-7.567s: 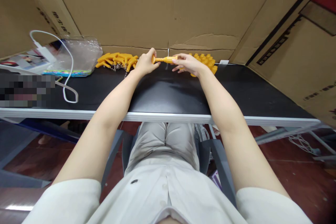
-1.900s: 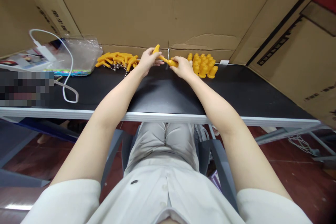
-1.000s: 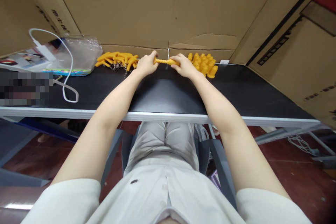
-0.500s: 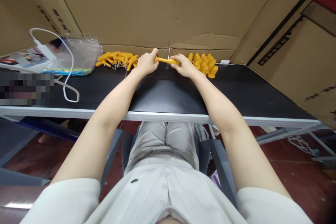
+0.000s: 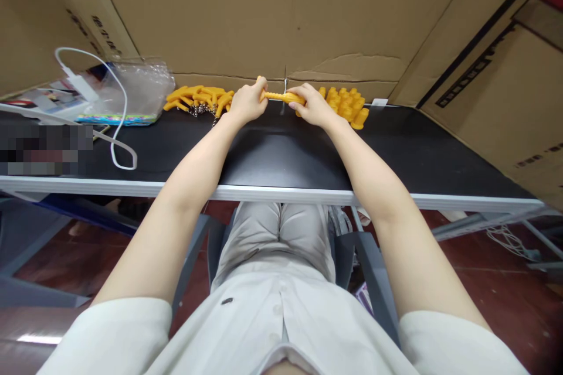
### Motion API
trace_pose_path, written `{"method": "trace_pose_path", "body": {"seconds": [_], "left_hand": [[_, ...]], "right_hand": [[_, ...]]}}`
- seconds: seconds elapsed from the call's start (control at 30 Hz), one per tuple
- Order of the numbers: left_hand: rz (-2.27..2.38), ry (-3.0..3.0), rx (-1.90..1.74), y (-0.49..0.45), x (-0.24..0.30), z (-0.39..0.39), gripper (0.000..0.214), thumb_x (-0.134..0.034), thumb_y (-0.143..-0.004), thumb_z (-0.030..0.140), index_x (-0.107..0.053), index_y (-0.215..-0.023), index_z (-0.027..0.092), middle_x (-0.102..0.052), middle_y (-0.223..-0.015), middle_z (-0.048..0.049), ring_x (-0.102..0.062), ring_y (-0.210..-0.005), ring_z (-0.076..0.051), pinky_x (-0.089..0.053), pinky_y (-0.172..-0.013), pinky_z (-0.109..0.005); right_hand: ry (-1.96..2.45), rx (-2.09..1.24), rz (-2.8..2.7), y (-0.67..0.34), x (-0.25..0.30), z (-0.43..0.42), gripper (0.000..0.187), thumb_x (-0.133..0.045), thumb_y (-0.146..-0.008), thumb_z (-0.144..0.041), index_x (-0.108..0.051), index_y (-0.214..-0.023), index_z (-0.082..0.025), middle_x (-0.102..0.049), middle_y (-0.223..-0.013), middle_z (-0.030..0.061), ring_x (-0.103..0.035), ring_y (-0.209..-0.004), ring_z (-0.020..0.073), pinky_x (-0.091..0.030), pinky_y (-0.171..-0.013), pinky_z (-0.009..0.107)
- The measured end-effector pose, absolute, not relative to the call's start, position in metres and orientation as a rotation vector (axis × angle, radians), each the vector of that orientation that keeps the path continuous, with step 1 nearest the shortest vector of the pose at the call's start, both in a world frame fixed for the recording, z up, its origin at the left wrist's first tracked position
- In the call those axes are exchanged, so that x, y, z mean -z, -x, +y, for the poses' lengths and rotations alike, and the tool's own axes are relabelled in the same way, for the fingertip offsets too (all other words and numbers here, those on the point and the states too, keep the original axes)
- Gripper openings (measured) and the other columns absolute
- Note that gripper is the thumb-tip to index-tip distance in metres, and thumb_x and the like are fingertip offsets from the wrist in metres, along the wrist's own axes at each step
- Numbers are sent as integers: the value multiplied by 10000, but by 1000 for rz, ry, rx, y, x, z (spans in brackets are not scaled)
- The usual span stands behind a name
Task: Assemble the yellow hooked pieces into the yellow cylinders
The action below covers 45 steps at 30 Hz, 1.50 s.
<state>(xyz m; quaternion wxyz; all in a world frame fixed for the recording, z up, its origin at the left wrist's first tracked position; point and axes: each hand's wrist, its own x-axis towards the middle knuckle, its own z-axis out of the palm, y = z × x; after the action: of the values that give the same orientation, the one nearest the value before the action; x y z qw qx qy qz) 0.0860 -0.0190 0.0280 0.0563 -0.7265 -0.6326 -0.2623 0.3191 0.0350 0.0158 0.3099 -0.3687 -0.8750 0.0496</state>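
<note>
Between my hands, above the back part of the black table, stretches an orange-yellow ribbed rod point(image 5: 276, 96). My left hand point(image 5: 249, 101) grips its left end, fingers closed, with a bit of yellow showing above the thumb. The thicker right end of the rod is pinched by my right hand point(image 5: 312, 106); those fingers cover part of it. Left of my left hand lies a pile of orange-yellow branching pieces point(image 5: 197, 96) with small metal chains. Just right of my right hand, several orange-yellow peg-like pieces point(image 5: 345, 104) stand grouped upright.
Cardboard panels point(image 5: 229, 12) wall off the back and sides of the black table point(image 5: 281, 158). At the left are a clear plastic bag point(image 5: 143, 91), a white cable point(image 5: 125, 99) and printed papers point(image 5: 48, 96). A small white piece point(image 5: 379, 102) lies at the back right.
My right hand has shifted slightly and its fingers have changed position on the rod's thicker end. My left hand keeps its grip. The whole view has moved a little.
</note>
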Motion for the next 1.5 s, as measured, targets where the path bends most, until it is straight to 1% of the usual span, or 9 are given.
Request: {"method": "trace_pose_path", "body": {"seconds": [0.13,0.4,0.67,0.9,1.0,1.13,1.23,1.33,1.5], "left_hand": [[-1889,2242,883,-77,-17,-4,419,-620,-1005,202,-693,-1406,294,-798,-1138,-114,-753,-1240,-420,-554,-1118,-540],[-1790,2265,1097,-59,-2,19,334,-650,-975,165,-695,-1283,285,-795,-1082,-86,-768,-1221,-385,-546,-1142,-523],[-1692,2279,1182,-68,-3,17,326,-662,-945,131,-688,-1240,265,-768,-1032,-77,-753,-1269,-400,-535,-1159,-523],[-1729,2248,1195,-71,-3,18,276,-676,-933,129,-689,-1184,243,-766,-1005,-71,-776,-1182,-380,-557,-1137,-519],[-1718,2257,1249,-69,-1,23,274,-686,-923,128,-688,-1170,247,-768,-1013,-69,-765,-1216,-378,-548,-1162,-528],[-1694,2290,1308,-67,1,27,255,-689,-923,130,-686,-1148,250,-769,-1036,-73,-757,-1253,-377,-540,-1189,-545],[-1726,2295,1304,-68,-1,24,250,-698,-925,135,-681,-1148,246,-773,-1060,-80,-752,-1272,-379,-529,-1207,-546],[-1757,2277,1261,-72,-4,17,249,-700,-937,162,-677,-1171,244,-784,-1087,-89,-747,-1285,-389,-524,-1212,-543],[-1765,2271,1212,-78,-9,6,241,-689,-966,224,-677,-1204,256,-797,-1098,-99,-749,-1291,-392,-539,-1190,-525]], "right_hand": [[1046,-271,-2246,-323,-19,39,635,-796,-970,-548,-613,-1477,-214,-651,-1500,197,-700,-1317,403,-575,-1165,668],[990,-817,-1908,-325,-28,27,485,-1018,-816,-433,-627,-1030,-241,-738,-1000,34,-794,-849,198,-700,-823,356],[1125,-990,-1744,-318,-38,11,700,-673,-921,-907,-622,-853,-212,-668,-604,14,-688,-522,142,-515,-504,210],[1162,-978,-1759,-318,-24,32,902,-452,-913,-1032,-690,-815,-168,-648,-586,43,-684,-504,149,-487,-492,222],[1133,-1018,-1769,-321,-27,30,806,-570,-937,-968,-699,-909,-173,-714,-698,48,-725,-564,154,-496,-508,218],[1019,-1037,-1791,-328,-38,17,535,-915,-899,-648,-685,-1123,-221,-786,-901,3,-757,-661,135,-509,-534,194],[1004,-1008,-1806,-329,-43,7,471,-985,-869,-498,-680,-1103,-227,-793,-919,0,-746,-676,127,-539,-569,200],[1056,-984,-1796,-326,-46,2,435,-905,-938,-582,-699,-988,-203,-791,-853,40,-728,-653,133,-566,-601,221],[1151,-964,-1739,-319,-42,7,700,-684,-960,-867,-706,-852,-177,-728,-672,66,-697,-563,153,-554,-547,234]]}}
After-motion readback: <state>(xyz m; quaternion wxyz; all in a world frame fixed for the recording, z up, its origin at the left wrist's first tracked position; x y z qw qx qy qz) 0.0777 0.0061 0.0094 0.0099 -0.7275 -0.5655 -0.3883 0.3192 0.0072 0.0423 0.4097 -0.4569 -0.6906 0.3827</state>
